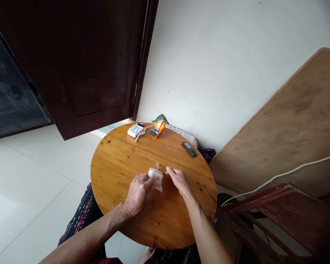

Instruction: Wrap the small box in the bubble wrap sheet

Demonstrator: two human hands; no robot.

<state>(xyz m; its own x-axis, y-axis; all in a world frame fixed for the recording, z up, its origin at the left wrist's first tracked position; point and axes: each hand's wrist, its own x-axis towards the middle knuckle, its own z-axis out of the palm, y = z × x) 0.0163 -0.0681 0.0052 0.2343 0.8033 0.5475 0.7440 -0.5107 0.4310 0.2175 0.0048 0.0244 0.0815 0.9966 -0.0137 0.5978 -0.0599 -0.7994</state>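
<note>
A small white packet (155,172) with reddish print, its wrapping clear and shiny at the near end, lies on the round wooden table (112,176). My left hand (139,191) holds it down from the left, fingers curled and the fingertips pressing on its face. From the packet's far edge a short strip of tape (157,166) sticks out onto the wood. Just right of the packet is my right hand (178,179), apart from it, with thumb and forefinger pinched together; anything between them is too small to make out.
Toward the table's far edge stand an orange tape dispenser (157,130) and a white box-like device (136,129) with a white cable. A dark, blurred-out object (189,149) lies at the right. A dark door (96,66), wall and wooden board (286,124) surround the table.
</note>
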